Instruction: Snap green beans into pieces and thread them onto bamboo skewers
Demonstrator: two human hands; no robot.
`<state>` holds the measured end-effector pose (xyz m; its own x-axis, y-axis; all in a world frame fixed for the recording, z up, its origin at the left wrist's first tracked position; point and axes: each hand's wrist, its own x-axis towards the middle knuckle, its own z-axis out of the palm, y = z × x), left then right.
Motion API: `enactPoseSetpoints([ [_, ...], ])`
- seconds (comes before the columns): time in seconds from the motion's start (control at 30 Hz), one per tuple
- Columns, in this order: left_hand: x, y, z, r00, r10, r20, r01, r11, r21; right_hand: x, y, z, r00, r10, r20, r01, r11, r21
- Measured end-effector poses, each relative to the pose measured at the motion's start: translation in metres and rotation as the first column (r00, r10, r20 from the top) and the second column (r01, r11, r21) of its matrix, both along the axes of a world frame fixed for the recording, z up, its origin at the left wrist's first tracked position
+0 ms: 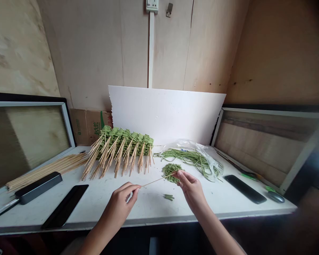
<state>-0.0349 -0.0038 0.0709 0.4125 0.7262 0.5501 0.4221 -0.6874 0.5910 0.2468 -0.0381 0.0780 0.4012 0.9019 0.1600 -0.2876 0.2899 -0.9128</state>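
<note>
A thin wooden skewer (155,181) stretches between my two hands above the white table. My left hand (123,200) pinches its near-left end between thumb and fingertips. At the other end the fingers of my right hand (190,186) are closed around the tip; whether a bean piece sits there is hidden. Behind my right hand lies a heap of cut green bean pieces (171,169). A few more cut pieces (169,197) rest on the table below the skewer. To the left is a large stack of skewered green beans (127,138), sticks pointing toward me.
Bare skewers (48,170) lie far left beside a black box (39,187) and a black phone (66,205). Whole long beans (187,156) spill from a clear plastic bag (214,163). On the right are another dark phone (245,189) and a computer mouse (276,197). A white board (167,113) stands behind.
</note>
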Motion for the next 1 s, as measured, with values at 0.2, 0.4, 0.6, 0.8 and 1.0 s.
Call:
enactPoseSetpoints([
  [0.2, -0.001, 0.000, -0.001, 1.000, -0.017, -0.003, 0.017, 1.000, 0.024, -0.001, 0.001, 0.000, 0.999, 0.014, 0.035, -0.014, 1.000, -0.009],
  [0.4, -0.001, 0.006, -0.010, 0.999, -0.014, 0.029, 0.015, 0.999, -0.041, -0.001, 0.001, -0.001, 0.999, 0.051, 0.004, -0.051, 0.999, -0.001],
  [0.6, 0.000, 0.008, -0.015, 0.999, -0.046, 0.018, 0.047, 0.998, -0.053, -0.002, 0.002, 0.001, 0.999, 0.048, -0.022, -0.048, 0.999, 0.015],
  [0.8, 0.000, 0.005, -0.011, 0.997, -0.080, 0.013, 0.081, 0.996, -0.028, 0.003, 0.004, -0.005, 0.995, 0.039, 0.088, -0.046, 0.996, 0.074],
  [1.0, -0.001, 0.002, -0.006, 0.996, -0.094, 0.000, 0.094, 0.995, -0.025, 0.007, 0.004, -0.010, 0.987, 0.014, 0.160, -0.027, 0.997, 0.078],
])
